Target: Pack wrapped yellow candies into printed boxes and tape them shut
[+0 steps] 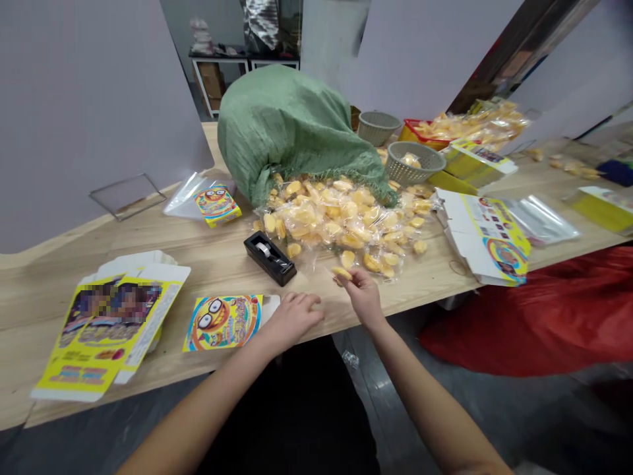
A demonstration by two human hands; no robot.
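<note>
My right hand (363, 297) pinches a yellow oval piece (341, 272) between thumb and fingers, just in front of a heap of similar pieces (341, 218) in clear wrappers. My left hand (295, 319) rests low over the table's front edge, fingers curled. A bit of yellow shows at its fingertips, mostly hidden by the hand. Beside the left wrist lies a flat yellow box (225, 321) printed with a cartoon face in glasses. Behind that hand is a black tape dispenser (270, 257). The heap spills from the mouth of a green woven sack (287, 125).
Flattened printed boxes (99, 343) are stacked at the left. A small printed box (216, 204) lies on clear bags near a wire frame (127, 198). Rightward are an open carton (487, 237), clear bags (541, 221), grey baskets (414, 163) and red fabric (534, 323) below the table edge.
</note>
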